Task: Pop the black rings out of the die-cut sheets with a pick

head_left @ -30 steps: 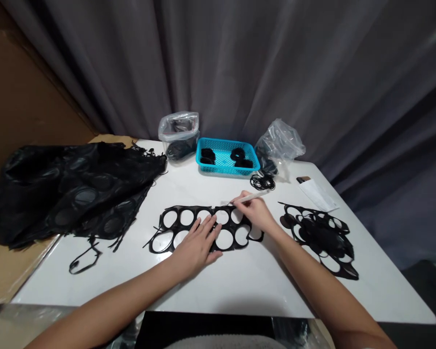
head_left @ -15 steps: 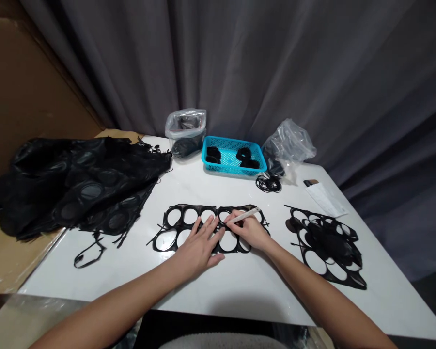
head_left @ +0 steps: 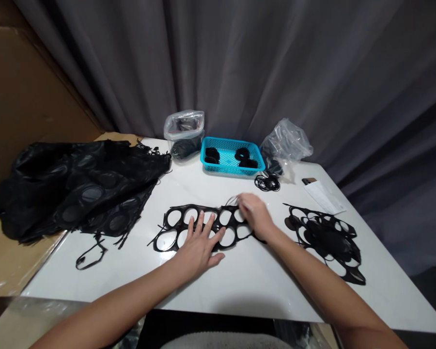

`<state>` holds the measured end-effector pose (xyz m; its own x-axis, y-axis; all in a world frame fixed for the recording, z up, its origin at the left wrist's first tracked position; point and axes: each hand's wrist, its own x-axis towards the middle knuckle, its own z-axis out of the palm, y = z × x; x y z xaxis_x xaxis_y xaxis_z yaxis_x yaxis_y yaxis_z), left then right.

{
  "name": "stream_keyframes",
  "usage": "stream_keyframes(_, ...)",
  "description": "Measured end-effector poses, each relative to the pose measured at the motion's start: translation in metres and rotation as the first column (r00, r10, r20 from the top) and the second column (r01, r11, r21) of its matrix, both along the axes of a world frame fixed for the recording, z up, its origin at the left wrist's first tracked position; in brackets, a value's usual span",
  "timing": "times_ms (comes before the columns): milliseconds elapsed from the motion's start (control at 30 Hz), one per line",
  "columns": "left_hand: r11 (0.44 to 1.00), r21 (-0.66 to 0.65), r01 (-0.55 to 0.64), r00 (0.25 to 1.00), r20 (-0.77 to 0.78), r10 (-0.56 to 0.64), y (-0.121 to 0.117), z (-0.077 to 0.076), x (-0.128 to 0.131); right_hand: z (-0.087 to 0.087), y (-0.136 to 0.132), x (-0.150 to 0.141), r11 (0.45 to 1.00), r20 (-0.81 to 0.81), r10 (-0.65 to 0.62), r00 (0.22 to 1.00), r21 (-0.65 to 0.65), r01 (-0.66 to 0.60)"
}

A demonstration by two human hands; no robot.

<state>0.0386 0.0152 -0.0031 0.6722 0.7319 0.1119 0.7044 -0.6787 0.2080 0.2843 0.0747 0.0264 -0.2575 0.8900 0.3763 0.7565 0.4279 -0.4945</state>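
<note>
the black perforated sheet (head_left: 218,211) is laid flat on the counter (head_left: 247,276), long axis running left to right, pressed by the spread left hand (head_left: 199,245); at its far edge, a thin loop (head_left: 232,198) seems pinched by the right hand's (head_left: 255,213) curled, blurred fingers.

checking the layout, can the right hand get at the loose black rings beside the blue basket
Probably yes: the black rings lie just beyond the right hand, with only bare tabletop showing between them, though the blurred hand may hold something.
</note>
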Motion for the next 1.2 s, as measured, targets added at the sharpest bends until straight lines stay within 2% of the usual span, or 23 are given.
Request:
stream_keyframes(67, 1.000, 0.000, 0.002, 1.000, 0.017, -0.002, 0.000, 0.002, -0.001, 0.010, 0.026, 0.019, 0.966, -0.104, -0.250, 0.963, 0.037, 0.255)
stream_keyframes(100, 1.000, -0.003, 0.008, 1.000, 0.024, -0.008, 0.000, 0.004, -0.002, 0.015, 0.037, 0.025, 0.943, -0.124, -0.330, 0.936, 0.010, 0.334)
stream_keyframes(167, 1.000, -0.010, 0.022, 0.999, 0.033, -0.022, 0.000, 0.006, -0.008, 0.023, 0.048, 0.026, 0.926, -0.144, -0.376, 0.915, -0.089, 0.367)
stream_keyframes(267, 1.000, 0.028, 0.013, 0.999, 0.052, -0.014, -0.002, 0.009, -0.022, 0.024, 0.038, -0.002, 0.944, -0.228, -0.228, 0.947, -0.291, 0.157)
stream_keyframes(367, 0.995, 0.095, -0.039, 0.998, 0.054, 0.034, -0.008, 0.009, -0.036, 0.015, 0.012, -0.042, 0.897, -0.355, -0.053, 0.933, -0.427, -0.112)
stream_keyframes(467, 0.991, 0.107, -0.079, 0.997, 0.020, 0.078, -0.013, 0.007, -0.045, 0.008, -0.009, -0.069, 0.853, -0.375, 0.058, 0.925, -0.463, -0.241)
stream_keyframes(600, 0.992, 0.074, -0.105, 0.994, -0.013, 0.106, -0.017, 0.005, -0.045, 0.005, -0.019, -0.079, 0.845, -0.373, 0.090, 0.923, -0.462, -0.269)
stream_keyframes(800, 0.992, 0.051, -0.115, 0.992, -0.038, 0.117, -0.017, 0.004, -0.044, 0.004, -0.018, -0.078, 0.837, -0.386, 0.092, 0.918, -0.469, -0.281)
stream_keyframes(967, 0.992, 0.048, -0.116, 0.993, -0.027, 0.118, -0.017, 0.004, -0.044, 0.000, -0.020, -0.079, 0.863, -0.336, 0.150, 0.930, -0.415, -0.289)
stream_keyframes(1033, 0.991, 0.051, -0.122, 0.992, -0.023, 0.123, -0.017, 0.004, -0.044, -0.004, -0.027, -0.080, 0.899, -0.258, 0.235, 0.937, -0.309, -0.311)
stream_keyframes(1133, 0.991, 0.055, -0.123, 0.992, -0.024, 0.125, -0.018, 0.003, -0.044, -0.013, -0.038, -0.084, 0.916, -0.014, 0.380, 0.925, -0.128, -0.379)
stream_keyframes(1200, 0.989, 0.061, -0.132, 0.991, -0.025, 0.134, -0.018, 0.002, -0.043, -0.015, -0.033, -0.081, 0.927, 0.128, 0.374, 0.918, -0.063, -0.369)
